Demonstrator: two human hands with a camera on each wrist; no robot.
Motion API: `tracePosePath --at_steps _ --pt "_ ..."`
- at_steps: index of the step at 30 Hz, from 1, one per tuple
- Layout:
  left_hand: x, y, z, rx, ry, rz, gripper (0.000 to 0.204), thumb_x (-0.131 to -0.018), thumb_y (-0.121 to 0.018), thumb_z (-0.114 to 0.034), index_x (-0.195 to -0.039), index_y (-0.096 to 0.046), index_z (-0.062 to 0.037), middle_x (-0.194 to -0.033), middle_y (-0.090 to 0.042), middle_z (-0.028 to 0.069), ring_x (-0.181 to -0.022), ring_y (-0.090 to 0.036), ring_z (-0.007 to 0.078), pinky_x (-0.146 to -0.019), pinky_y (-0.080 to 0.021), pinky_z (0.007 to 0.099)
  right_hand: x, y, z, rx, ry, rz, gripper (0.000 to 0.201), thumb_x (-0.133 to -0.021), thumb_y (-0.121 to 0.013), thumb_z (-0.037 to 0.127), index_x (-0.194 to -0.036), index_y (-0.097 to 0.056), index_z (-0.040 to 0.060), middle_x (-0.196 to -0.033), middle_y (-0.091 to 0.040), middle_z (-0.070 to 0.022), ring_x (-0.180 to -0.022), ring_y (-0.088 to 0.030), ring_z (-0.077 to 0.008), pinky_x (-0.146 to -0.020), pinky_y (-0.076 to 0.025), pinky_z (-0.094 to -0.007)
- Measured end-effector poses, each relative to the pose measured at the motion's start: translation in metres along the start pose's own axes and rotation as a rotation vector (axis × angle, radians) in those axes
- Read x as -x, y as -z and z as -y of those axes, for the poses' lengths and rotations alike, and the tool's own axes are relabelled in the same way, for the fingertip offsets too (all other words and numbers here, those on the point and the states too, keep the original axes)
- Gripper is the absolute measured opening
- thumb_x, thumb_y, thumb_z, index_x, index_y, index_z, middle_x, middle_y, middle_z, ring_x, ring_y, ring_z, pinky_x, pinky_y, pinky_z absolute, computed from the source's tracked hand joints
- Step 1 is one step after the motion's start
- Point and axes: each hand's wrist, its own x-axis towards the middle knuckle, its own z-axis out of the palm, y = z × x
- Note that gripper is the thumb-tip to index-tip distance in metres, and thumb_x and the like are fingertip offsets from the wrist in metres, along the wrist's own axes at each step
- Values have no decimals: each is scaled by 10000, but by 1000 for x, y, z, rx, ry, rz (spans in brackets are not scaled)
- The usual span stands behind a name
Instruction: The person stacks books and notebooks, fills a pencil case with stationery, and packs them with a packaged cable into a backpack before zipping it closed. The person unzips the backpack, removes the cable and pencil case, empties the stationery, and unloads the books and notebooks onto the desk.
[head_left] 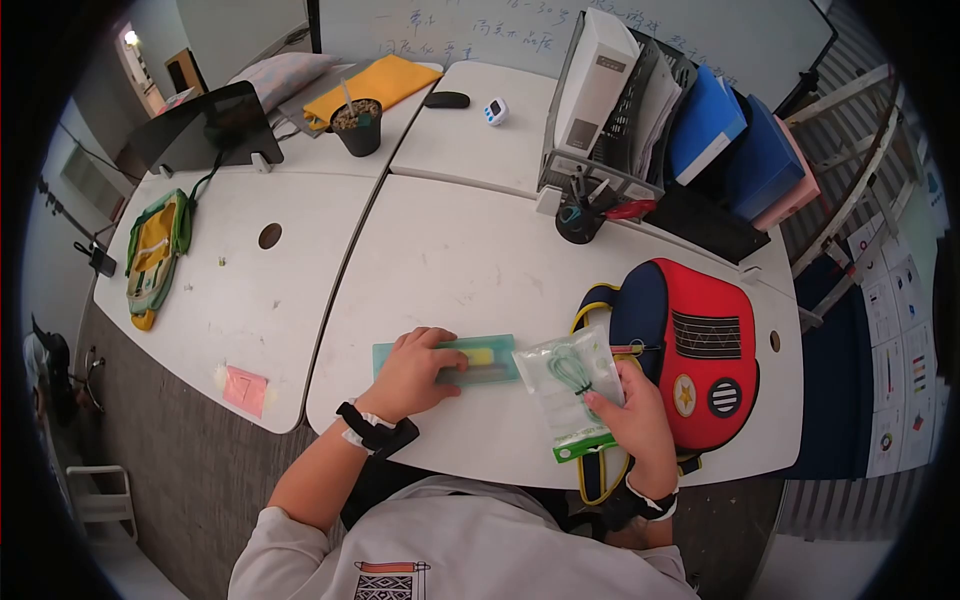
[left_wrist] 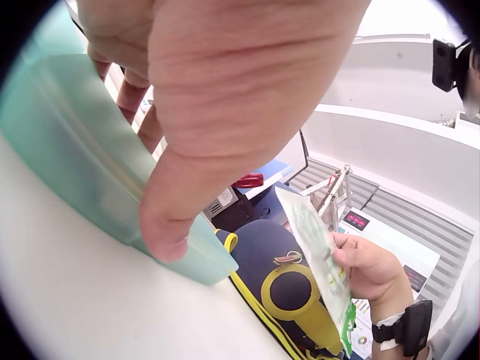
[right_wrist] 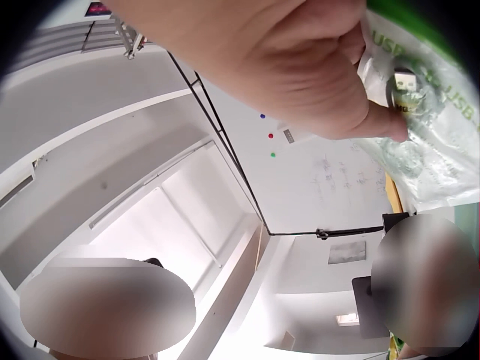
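Observation:
A long translucent teal plastic case (head_left: pixel 496 348) lies on the white table, with something yellow showing through it. My left hand (head_left: pixel 412 372) grips it from above, thumb (left_wrist: pixel 166 225) along the near side and fingers over the far side. To its right, my right hand (head_left: pixel 642 418) holds a clear plastic bag (head_left: pixel 545 395) by its right edge, thumb on the front. Inside the bag is a coiled pale green USB cable (head_left: pixel 570 368); its plug (right_wrist: pixel 406 82) shows in the right wrist view. The bag has a green printed strip at its lower edge.
A red and navy backpack (head_left: pixel 715 290) lies right beside my right hand. Behind are a pen holder (head_left: pixel 578 222), a file rack (head_left: pixel 560 160) with folders, and a potted plant (head_left: pixel 357 130). On the left are a green and yellow bag (head_left: pixel 158 250) and a pink paper (head_left: pixel 245 391).

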Motion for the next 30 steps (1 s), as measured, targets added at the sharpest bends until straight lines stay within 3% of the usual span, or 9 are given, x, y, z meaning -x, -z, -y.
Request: tracePosePath --at_steps 1,7,11,16,20,22,25,28,30 --pt "0 0 0 -1 -1 0 330 -646 -863 -133 -933 -704 -169 -1274 -593 101 -1230 -520 325 -1034 -409 454 -1 -1 -2 -81 -13 -2 355 -842 -743 86 -1145 -587 -13 -977 -723 -157 -894 -703 -204 -782 -529 -339" --pt "-1 0 -3 -23 6 9 334 -647 -862 -132 -933 -693 -167 -1268 -590 96 -1225 -523 321 -1031 -408 452 -2 -7 -1 -391 -6 81 396 -907 -653 -8 -1258 -472 -12 -1037 -694 -111 -946 -658 -132 -822 -516 -285" --pt "-1 1 -5 -33 11 13 341 -646 -862 -127 -937 -688 -167 -1265 -591 96 -1225 -523 323 -1033 -405 453 -4 -13 3 -527 16 119 429 -915 -618 -38 -1296 -423 -5 -1082 -675 -127 -981 -652 -142 -855 -514 -287" --pt "1 -1 -3 -43 -2 3 346 -658 -855 -131 -954 -678 -165 -1272 -586 102 -1226 -522 327 -1041 -398 458 -10 -25 -6 -856 -109 154 502 -878 -588 -87 -1338 -407 1 -1201 -630 -154 -1098 -630 -197 -939 -513 -332" --pt "4 -3 0 -29 -37 -36 336 -687 -836 -153 -976 -664 -151 -1283 -579 109 -1231 -519 334 -1055 -386 463 -10 -34 0 -1033 -47 125 547 -851 -555 -95 -1365 -397 8 -1252 -608 -144 -1138 -619 -222 -986 -499 -361" --pt "4 -3 0 -21 -48 -40 331 -696 -829 -160 -981 -661 -145 -1287 -576 111 -1234 -517 337 -1059 -382 465 -8 -39 4 -1337 -64 174 627 -802 -535 -71 -1407 -401 22 -1332 -566 -137 -1196 -594 -251 -1039 -472 -399" --pt "1 -2 -1 -27 -73 -48 359 -698 -827 -166 -1008 -649 -130 -1265 -589 117 -1206 -531 345 -1052 -390 457 -5 -51 1 -1232 -96 231 615 -824 -541 -37 -1423 -407 8 -1325 -579 -122 -1200 -593 -242 -1041 -472 -403" --pt "1 1 -3 -51 -39 7 497 -690 -834 -202 -1128 -619 -110 -1205 -619 142 -1132 -572 371 -1002 -439 439 -6 -54 0 -1174 -146 272 545 -873 -546 -44 -1399 -418 21 -1283 -587 -103 -1165 -596 -218 -1012 -488 -375" --pt "0 1 -9 -54 76 9 732 -658 -851 -268 -1282 -539 -45 -1121 -635 205 -1058 -600 397 -936 -487 434 -9 -59 -3 -1149 -173 111 486 -900 -549 -31 -1373 -447 14 -1276 -589 -104 -1160 -600 -223 -997 -500 -374"
